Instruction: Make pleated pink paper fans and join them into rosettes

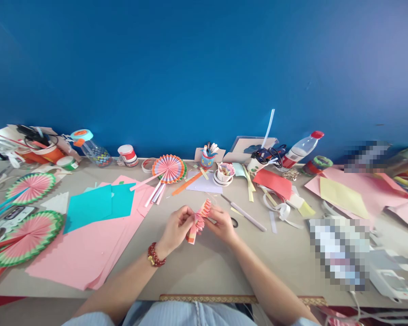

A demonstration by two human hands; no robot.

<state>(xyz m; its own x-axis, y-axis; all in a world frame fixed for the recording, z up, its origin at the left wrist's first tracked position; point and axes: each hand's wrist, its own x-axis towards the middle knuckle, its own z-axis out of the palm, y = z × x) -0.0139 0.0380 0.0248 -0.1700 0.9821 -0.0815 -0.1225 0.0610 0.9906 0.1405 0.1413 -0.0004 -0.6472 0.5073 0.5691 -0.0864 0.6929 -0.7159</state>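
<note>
Between my hands, above the middle of the table, is a pleated paper fan (200,219) in pink with orange and white at its edge, partly fanned out. My left hand (179,225) pinches it from the left, thumb against curled fingers. From the right, my right hand (221,223) grips the other side with its fingers closed. Some of the folds are covered by my fingers. Just behind my right hand, a black ring-shaped handle (235,222) shows on the table. A pale purple stick-shaped tool (248,216) lies to the right of that hand.
Pink sheets (75,258) with teal paper (90,207) on top lie at left. Finished fans (170,169) rest farther back and at far left. A bottle (301,149) leans at back right. Red paper (273,183) and white ribbon (284,211) lie right. Behind rises a blue wall (190,77).
</note>
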